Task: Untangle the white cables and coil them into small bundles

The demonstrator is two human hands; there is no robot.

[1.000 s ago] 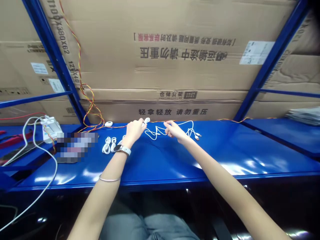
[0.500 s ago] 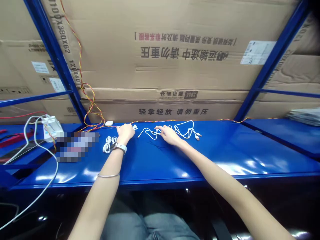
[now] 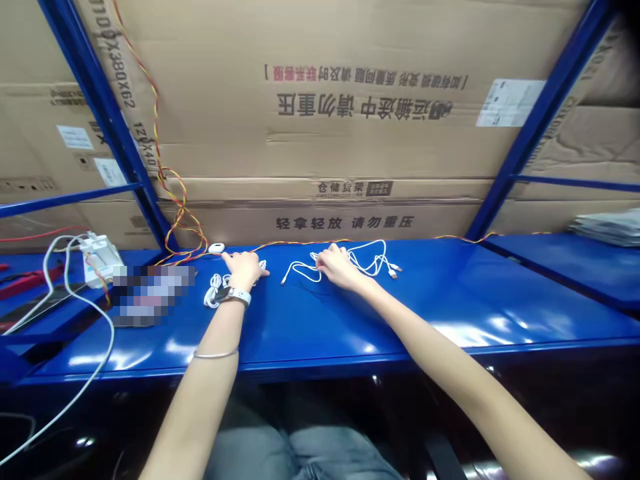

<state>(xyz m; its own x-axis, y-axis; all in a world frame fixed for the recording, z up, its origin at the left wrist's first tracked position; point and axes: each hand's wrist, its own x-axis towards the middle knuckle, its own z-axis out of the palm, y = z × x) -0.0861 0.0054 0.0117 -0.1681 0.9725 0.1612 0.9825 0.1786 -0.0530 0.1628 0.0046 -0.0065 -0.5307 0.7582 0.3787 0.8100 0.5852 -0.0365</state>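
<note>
My left hand (image 3: 244,267) rests on the blue shelf (image 3: 350,320) with its fingers spread over a small coiled white cable, whose end shows at its right. A watch sits on that wrist. My right hand (image 3: 336,265) lies on a loose tangle of white cables (image 3: 367,259), fingers curled on a strand. More coiled white cables (image 3: 215,291) lie just left of my left wrist.
Large cardboard boxes (image 3: 350,133) stand behind the shelf. A red-and-yellow twisted wire (image 3: 175,213) hangs down and runs along the back. A small white device (image 3: 217,248), a white charger (image 3: 97,257) with cords, and blue uprights are around. Papers (image 3: 610,228) lie far right.
Both hands came down from a raised position onto the shelf. The left hand moved left and set a coiled cable down; the right hand lowered onto the loose cables.
</note>
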